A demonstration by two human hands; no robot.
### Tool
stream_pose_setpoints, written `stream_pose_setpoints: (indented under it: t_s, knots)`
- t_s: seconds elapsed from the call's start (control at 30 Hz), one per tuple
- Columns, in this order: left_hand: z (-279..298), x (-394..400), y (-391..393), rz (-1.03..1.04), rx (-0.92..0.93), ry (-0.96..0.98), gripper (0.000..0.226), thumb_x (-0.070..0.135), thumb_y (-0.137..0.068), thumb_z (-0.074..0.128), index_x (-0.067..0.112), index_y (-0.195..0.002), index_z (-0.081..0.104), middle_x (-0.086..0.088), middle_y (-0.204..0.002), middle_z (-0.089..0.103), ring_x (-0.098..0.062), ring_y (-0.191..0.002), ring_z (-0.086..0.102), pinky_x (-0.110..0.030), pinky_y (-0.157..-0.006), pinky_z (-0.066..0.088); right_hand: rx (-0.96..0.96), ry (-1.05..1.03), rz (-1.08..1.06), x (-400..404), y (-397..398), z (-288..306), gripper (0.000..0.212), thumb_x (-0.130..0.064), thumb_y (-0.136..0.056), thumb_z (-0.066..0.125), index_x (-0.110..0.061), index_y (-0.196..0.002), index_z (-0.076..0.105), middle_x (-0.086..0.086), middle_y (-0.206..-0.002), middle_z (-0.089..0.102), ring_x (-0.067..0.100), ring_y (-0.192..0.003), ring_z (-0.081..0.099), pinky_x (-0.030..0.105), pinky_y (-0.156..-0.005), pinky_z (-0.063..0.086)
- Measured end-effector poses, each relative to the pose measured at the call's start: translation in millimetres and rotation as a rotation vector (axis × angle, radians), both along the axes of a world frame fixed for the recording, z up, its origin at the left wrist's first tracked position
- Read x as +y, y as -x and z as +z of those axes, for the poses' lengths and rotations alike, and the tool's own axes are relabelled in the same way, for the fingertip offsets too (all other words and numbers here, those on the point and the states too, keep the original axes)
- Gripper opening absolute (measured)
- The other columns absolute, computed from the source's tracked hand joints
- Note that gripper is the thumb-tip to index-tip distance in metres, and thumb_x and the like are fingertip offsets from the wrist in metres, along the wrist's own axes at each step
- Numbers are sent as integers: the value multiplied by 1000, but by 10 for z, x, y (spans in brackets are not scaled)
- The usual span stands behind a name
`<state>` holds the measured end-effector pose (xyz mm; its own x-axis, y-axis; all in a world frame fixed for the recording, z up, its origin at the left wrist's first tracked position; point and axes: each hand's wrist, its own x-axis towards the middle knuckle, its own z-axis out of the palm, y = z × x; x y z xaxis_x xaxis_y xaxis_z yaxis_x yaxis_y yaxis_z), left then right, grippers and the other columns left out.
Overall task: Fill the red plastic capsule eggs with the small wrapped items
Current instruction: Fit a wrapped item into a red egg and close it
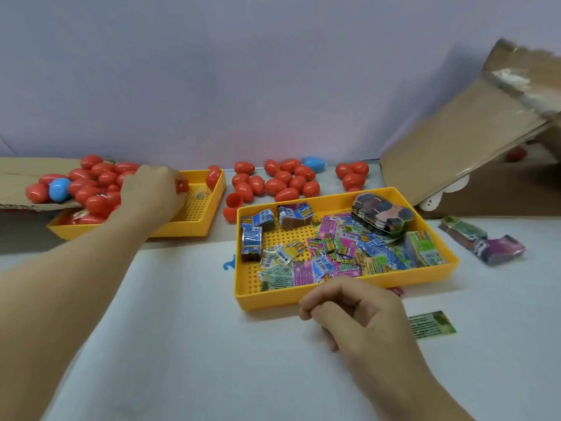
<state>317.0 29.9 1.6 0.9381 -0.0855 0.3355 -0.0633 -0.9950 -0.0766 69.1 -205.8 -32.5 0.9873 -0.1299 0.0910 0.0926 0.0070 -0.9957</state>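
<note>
- Red eggs (91,189) heaped at left tray (194,227); left hand (151,189) reaches in, grip curled on one egg.
- Right hand (349,311) by item tray (303,299), grip loosely curled, apparently empty, likely staged for a wrapped item (334,253).

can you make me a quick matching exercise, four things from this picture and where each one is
Things:
1. left hand
2. right hand
3. blue egg
4. green packet

Places:
A. lying on the table to the right of the right hand
B. reaching into the left tray among red eggs
C. in front of the right tray, at its near edge
D. at the back among the red eggs behind the right tray

Pairs: 1-B, 2-C, 3-D, 4-A
</note>
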Motion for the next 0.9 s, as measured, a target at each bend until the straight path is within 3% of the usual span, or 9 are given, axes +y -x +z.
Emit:
stream_pose_setpoints:
  t_s: [0.13, 0.27, 0.37, 0.47, 0.53, 0.63, 0.73, 0.9]
  knots:
    - [-33, 4, -46, -85, -85, 64, 19, 8, -84, 74, 5, -103, 74, -21, -98, 67, -45, -96, 58, -48, -74, 51, 12, -6, 8, -11, 7, 5, 18, -15, -69, 56, -20, -70, 73, 11, -71, 70, 11, -49, 44, 29, -50, 39]
    - [-51, -40, 49, -162, -208, 260, 21, 0, -88, 66, -1, -107, 74, -27, -103, 67, -48, -97, 59, -51, -81, 48, 25, -5, 18, -14, 5, 26, 18, -15, -70, 56, -21, -69, 73, 10, -72, 71, 9, -48, 45, 24, -49, 40]
    - [33, -267, 318, -320, -306, 555, 23, 7, -93, 67, 3, -115, 72, -20, -112, 69, -36, -99, 66, -43, -88, 53, 31, 1, 25, -24, 6, 18, 18, -15, -71, 56, -21, -71, 73, 11, -73, 70, 9, -50, 45, 26, -50, 39]
    - [112, -574, 923, -538, -105, 1091, 25, 12, -90, 72, 22, -112, 72, -8, -109, 73, -20, -90, 74, -33, -81, 59, 26, -40, 42, -24, 17, 30, 17, -15, -73, 56, -20, -72, 73, 5, -72, 71, 8, -50, 46, 23, -50, 40]
    - [58, -765, 1452, -695, 50, 1315, 25, 18, -86, 77, 30, -108, 75, -1, -102, 75, -13, -81, 74, -23, -71, 59, 45, -146, 38, -40, 25, 68, 15, -17, -75, 58, -18, -76, 73, 5, -70, 71, 9, -47, 46, 19, -47, 40]
    - [-148, -943, 2102, -735, 168, 1466, 28, 31, -76, 71, 35, -103, 79, 2, -103, 74, -12, -78, 69, -20, -70, 55, 118, -300, 53, -112, 40, 138, 28, -34, -81, 57, -9, -77, 70, 15, -68, 68, 13, -40, 44, 18, -36, 31]
    - [-368, -998, 2391, -673, 239, 1556, 32, 31, -70, 71, 35, -101, 79, -2, -102, 73, -14, -83, 68, -24, -69, 53, 209, -224, 107, -184, 93, 187, 51, -59, -83, 55, -11, -73, 70, 15, -63, 67, 14, -37, 46, 14, -34, 26]
    - [-386, -961, 2489, -660, 325, 1581, 50, 9, -73, 77, 33, -116, 69, -2, -102, 74, -18, -84, 71, -25, -70, 57, 200, -72, 121, -179, 153, 206, 35, -55, -78, 64, -21, -75, 74, 7, -62, 68, 12, -38, 48, 14, -33, 29]
